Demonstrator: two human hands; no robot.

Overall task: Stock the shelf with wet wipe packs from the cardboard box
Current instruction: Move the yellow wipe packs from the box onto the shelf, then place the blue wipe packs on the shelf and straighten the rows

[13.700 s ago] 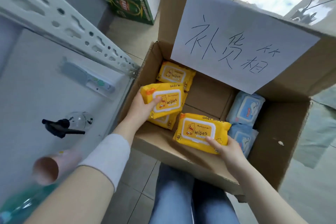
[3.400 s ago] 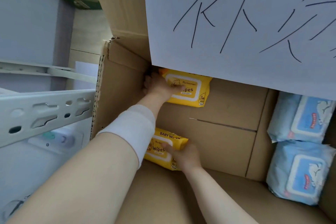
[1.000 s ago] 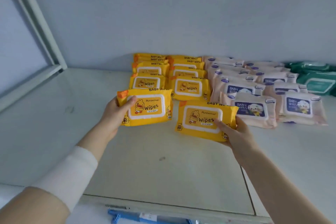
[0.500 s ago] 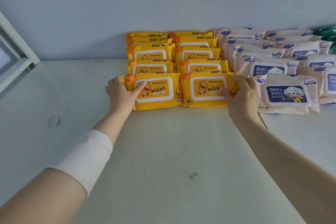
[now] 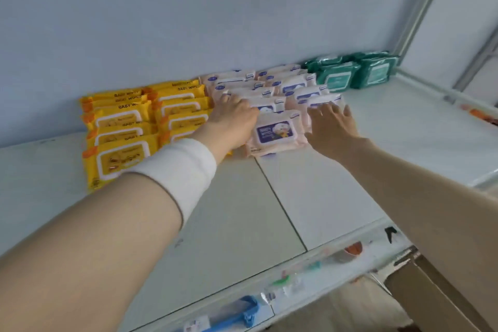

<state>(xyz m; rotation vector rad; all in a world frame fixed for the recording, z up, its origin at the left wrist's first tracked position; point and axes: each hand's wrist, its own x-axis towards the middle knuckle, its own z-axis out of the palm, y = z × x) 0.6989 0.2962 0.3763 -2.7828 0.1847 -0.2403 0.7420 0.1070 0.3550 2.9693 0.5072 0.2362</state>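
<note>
Wet wipe packs (image 5: 275, 132) lie in rows at the back of the shelf (image 5: 310, 197). On the head camera, my left hand (image 5: 231, 121) rests its fingers (image 5: 225, 98) flat on the pink packs (image 5: 296, 83), gripping nothing. Yellow packs (image 5: 118, 162) sit just left of those fingers. My right hand (image 5: 331, 124) is open, its spread straight fingers touching the pink row's right side. Green packs (image 5: 350, 75) lie beyond them.

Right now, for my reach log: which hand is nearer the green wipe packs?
Right. The right hand is spread open in front and to the left of the green wipe packs; the left hand rests on the pink packs, farther left again.
</note>
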